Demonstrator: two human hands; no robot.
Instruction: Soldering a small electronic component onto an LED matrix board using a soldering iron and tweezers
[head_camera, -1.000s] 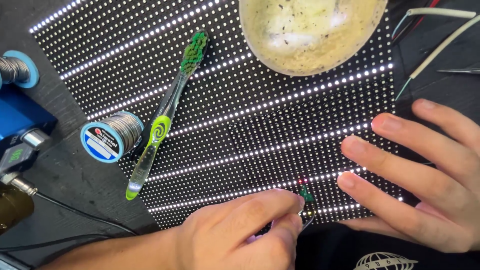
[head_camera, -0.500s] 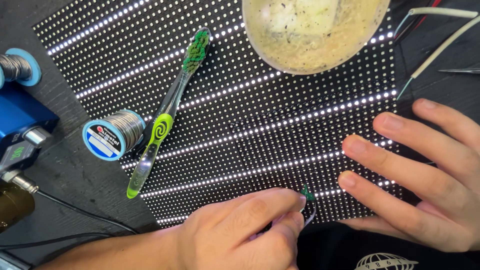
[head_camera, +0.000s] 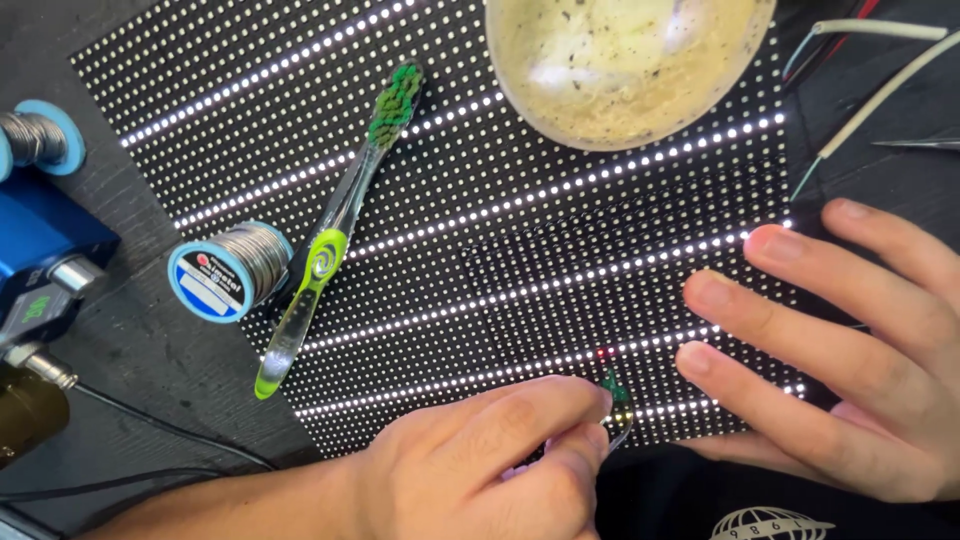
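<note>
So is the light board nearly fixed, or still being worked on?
Mostly lit: bright rows run across the LED panel. Right now the left hand pinches a small green-tipped probe onto its lower edge, by one red dot, while the right hand presses the panel flat. Dim rows between the bright ones remain.

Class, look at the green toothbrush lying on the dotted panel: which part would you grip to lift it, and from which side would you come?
Grip the toothbrush at its lime-green middle, pinching across it from above. It lies flat, and the solder spool crowds its left side.
</note>
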